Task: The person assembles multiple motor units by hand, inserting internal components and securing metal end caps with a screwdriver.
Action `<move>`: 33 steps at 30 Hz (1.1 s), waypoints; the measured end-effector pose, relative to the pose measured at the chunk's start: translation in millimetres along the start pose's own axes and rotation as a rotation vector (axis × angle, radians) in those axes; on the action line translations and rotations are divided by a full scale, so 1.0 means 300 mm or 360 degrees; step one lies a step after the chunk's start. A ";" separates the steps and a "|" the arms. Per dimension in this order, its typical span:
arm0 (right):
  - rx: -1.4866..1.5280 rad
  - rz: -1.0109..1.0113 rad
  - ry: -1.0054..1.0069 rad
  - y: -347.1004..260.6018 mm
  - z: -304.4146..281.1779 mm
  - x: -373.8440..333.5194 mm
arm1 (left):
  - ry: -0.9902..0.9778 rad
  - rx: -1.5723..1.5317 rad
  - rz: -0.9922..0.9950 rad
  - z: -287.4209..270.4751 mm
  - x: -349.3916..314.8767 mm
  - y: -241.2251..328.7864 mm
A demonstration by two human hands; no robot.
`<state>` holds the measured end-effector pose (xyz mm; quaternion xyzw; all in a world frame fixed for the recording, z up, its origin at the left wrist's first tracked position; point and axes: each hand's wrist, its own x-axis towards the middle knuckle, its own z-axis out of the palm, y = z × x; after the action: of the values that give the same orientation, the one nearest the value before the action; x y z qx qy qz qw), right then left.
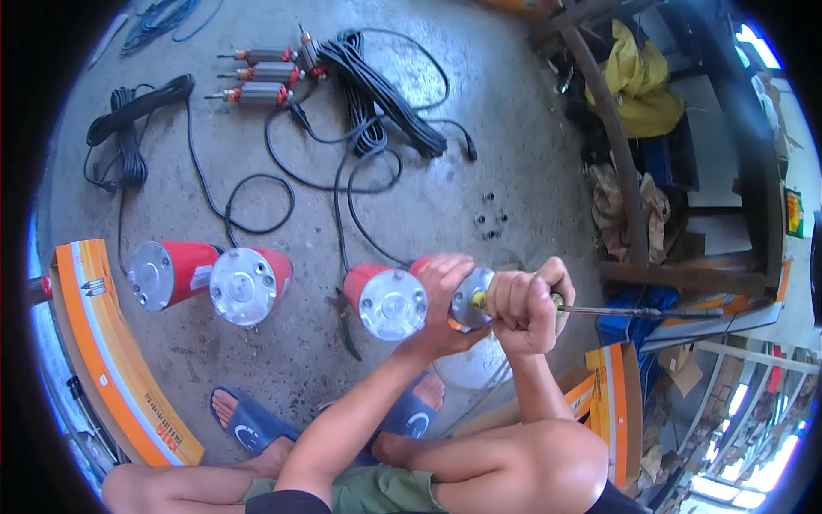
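My left hand (441,313) is wrapped round a red cylindrical motor housing with a silver end cap (462,301). In my right fist (524,310) is a screwdriver (612,311) with a yellow-green handle. Its long metal shaft points right, away from the housing, while the handle's yellow end is at the end cap; whether they touch, I cannot tell. Just left of my left hand stands another red housing with a round silver cap (392,305). Two more, a left housing (184,270) and a right housing (248,287), stand farther left, with black cords running from them.
Several motor armatures (261,92) lie at the back beside a coiled black cable (385,98). Another cable bundle (128,141) is at far left. Small dark parts (490,227) dot the floor. Orange boxes, left (111,343) and right (612,403), flank my legs. A wooden rack (621,154) borders the right.
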<state>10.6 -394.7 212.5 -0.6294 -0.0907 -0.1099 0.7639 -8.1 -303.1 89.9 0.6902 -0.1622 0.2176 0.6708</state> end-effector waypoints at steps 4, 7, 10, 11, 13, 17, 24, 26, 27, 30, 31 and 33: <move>-0.0076 0.0085 -0.0075 -0.082 0.005 0.047 | -0.0019 0.0066 -0.0002 -0.025 0.013 0.015; 0.0178 -0.0081 -0.0343 -0.092 -0.068 0.070 | -0.0030 0.0044 -0.0012 -0.006 0.003 0.019; -0.0123 0.0097 0.0284 -0.005 -0.033 -0.019 | 0.0018 -0.0006 -0.0008 0.015 0.018 0.025; -0.0243 0.0244 0.0271 -0.015 -0.050 0.001 | 0.0004 0.0032 -0.0027 0.012 0.019 0.015; -0.0101 0.0325 0.0525 -0.056 -0.036 0.027 | -0.0019 0.0108 -0.0046 -0.006 0.000 0.006; 0.0200 0.0376 0.1064 -0.068 -0.348 -0.120 | -0.0074 0.0080 -0.0264 -0.007 -0.014 0.039; -0.1428 0.1048 0.1224 0.541 -0.950 -0.950 | -0.1962 0.0408 -0.0094 -0.380 -0.131 0.213; -0.1721 0.1250 0.0899 0.596 -0.886 -0.987 | -0.2887 0.0411 0.0142 -0.633 -0.141 0.197; -0.1892 0.1316 0.0758 0.565 -0.866 -0.978 | -0.3172 0.0672 -0.0001 -0.764 -0.122 0.225; -0.2421 0.1291 0.0483 0.498 -0.875 -0.912 | -0.3332 0.1075 -0.0728 -1.165 0.037 0.196; -0.2501 0.1112 0.0637 0.478 -0.856 -0.869 | -0.3222 0.1537 -0.0852 -1.297 0.072 0.175; -0.2429 0.0574 0.0610 0.397 -0.920 -0.730 | -0.2883 0.1973 -0.0877 -1.554 0.204 0.088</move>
<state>-165.8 -631.9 -13.0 -0.9527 0.2449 -0.1226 0.1319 -8.1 164.5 146.7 0.8195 -0.2950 -0.4748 -0.1264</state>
